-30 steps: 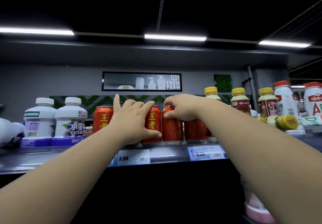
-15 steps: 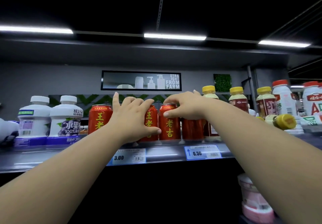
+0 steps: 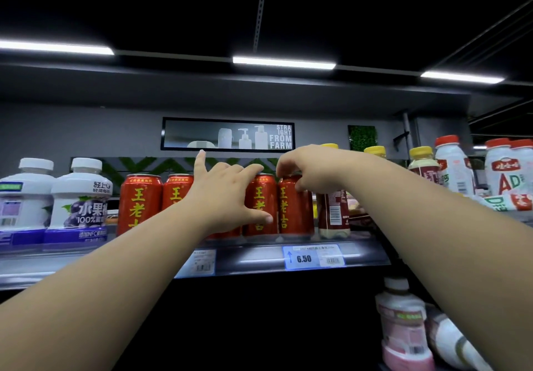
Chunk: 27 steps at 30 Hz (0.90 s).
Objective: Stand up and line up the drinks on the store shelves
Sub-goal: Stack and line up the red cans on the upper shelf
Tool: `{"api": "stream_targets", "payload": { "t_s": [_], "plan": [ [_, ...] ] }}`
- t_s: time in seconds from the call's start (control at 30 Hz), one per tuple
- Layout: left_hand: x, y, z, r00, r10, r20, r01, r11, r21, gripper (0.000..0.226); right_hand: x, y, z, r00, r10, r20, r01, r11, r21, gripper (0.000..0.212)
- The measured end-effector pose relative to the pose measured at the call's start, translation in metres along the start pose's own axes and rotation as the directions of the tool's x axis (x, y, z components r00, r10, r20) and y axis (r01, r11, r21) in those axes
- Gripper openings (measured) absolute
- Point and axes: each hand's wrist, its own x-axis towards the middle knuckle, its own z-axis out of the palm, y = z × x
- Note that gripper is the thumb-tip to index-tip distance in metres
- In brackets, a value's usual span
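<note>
Black ceiling [image 3: 375, 10], three light strips [image 3: 284, 62], grey wall [image 3: 72, 128], framed sign [image 3: 227, 137].

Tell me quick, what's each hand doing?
Left hand: open, fingers spread against the red metal drink cans.
Right hand: gripping the rightmost red metal drink can by its top.

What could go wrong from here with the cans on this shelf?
1. The right hand grips the end can near its top, right beside the brown bottle; sliding it could knock that bottle over.
2. The left hand lies spread across the other red cans near the shelf edge; a shove might tip one off.
</note>
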Motion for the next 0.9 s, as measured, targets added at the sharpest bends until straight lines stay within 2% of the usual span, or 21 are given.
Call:
{"api": "stream_targets", "payload": {
  "t_s": [0.1,0.23,0.4,0.7,0.9],
  "plan": [
    [0.001,0.002,0.001,1.000,0.007,0.010,-0.008,1.000,0.024,0.101,0.002,0.010,0.000,0.999,-0.023,-0.043,0.020,0.997,-0.070,0.046],
    [0.005,0.006,0.001,1.000,-0.002,0.021,0.001,0.999,0.033,0.101,0.008,0.018,0.011,1.000,0.003,-0.008,-0.005,0.954,-0.301,0.051],
    [0.009,0.007,0.000,0.998,-0.034,0.045,0.033,0.999,0.035,0.093,0.004,0.027,0.007,0.997,-0.061,-0.046,0.052,0.984,-0.168,0.029],
    [0.014,0.009,-0.001,0.997,-0.028,0.072,0.024,0.999,0.047,0.083,0.004,0.042,0.012,0.986,-0.101,-0.130,0.095,0.994,-0.052,0.026],
    [0.012,0.003,-0.001,0.998,-0.010,0.066,0.005,0.998,0.065,0.077,0.002,0.040,0.017,0.983,-0.114,-0.144,0.105,0.992,-0.074,0.024]
  ]
}}
